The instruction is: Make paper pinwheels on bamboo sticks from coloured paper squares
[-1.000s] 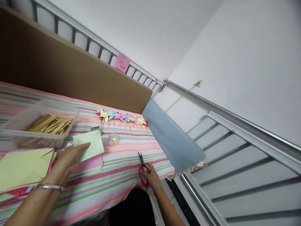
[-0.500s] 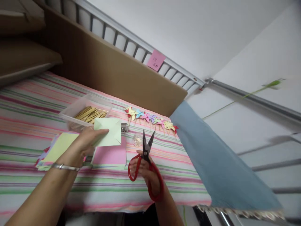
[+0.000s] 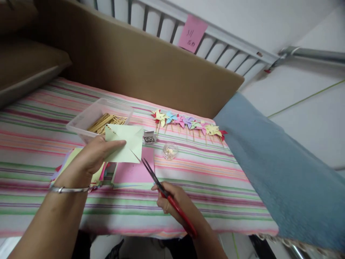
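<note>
My left hand pinches a pale green paper square, thumb on top, with slits running in from its corners. My right hand grips red-handled scissors. Their dark blades point up and left, slightly apart, with the tips close to the square's lower right corner; whether they touch the paper I cannot tell. Below the square lies a stack topped with pink paper. Partly hidden behind my left wrist is a pile of coloured paper pieces.
Behind my left hand stands a clear plastic bin of wooden sticks. A small box of metal pins and a round clear dish sit mid-table. Paper pinwheels lie in a row before a cardboard panel.
The scissors have turned from pointing upward to pointing left, their blades have closed partway, and they have come to the paper's corner. The camera view has shifted.
</note>
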Available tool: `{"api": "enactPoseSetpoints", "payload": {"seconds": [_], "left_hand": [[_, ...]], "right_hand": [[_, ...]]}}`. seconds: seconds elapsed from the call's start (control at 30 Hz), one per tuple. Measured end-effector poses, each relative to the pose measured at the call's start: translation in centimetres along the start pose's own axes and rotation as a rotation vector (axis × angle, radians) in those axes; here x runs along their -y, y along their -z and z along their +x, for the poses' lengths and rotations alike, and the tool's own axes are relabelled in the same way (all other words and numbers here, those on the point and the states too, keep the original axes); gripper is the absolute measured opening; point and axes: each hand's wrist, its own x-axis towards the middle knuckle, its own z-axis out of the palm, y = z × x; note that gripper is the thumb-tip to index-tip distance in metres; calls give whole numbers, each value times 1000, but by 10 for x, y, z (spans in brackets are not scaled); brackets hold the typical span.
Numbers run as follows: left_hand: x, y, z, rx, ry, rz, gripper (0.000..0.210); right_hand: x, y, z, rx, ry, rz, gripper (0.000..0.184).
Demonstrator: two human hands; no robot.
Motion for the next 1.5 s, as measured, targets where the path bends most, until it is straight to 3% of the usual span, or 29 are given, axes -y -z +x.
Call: {"api": "enactPoseSetpoints", "payload": {"seconds": [0.4,0.63,0.83,1.07,1.5], "left_hand": [[5,-8,0,92,56,49,33],[2,-20,-7,77,115,-9,25],[10,-19,-4,138,114,-8,30],[6,-22,-7,129,108,-7,33],[10,-20,-4,179,86,-10,27]], "right_hand": [[8,0,-4,0,-14,-18,34],[11,-4,-1,10,-36,38,32],[10,-6,2,1,-31,42,30],[9,-6,2,-18,-21,28,32],[13,-6,3,-29,-25,-9,33]]}}
